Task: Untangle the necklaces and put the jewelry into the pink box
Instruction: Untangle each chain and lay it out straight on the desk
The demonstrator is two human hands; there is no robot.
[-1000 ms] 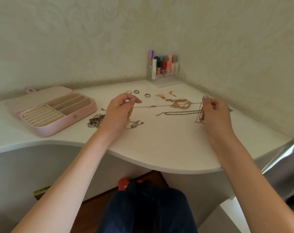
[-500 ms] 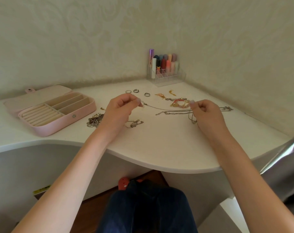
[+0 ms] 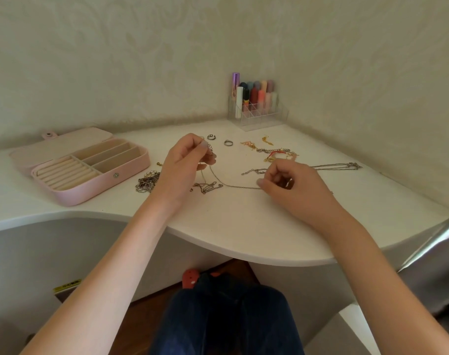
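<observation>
One thin chain is pinched at both ends, strung left to right between the left hand and right hand above the table.

Bare white desk lies open along its near edge; scattered chains, rings and a lipstick organizer crowd the far corner.

Your white corner desk carries the open pink box at left, rings and chains mid-desk, and a clear lipstick organizer in the far corner.
</observation>
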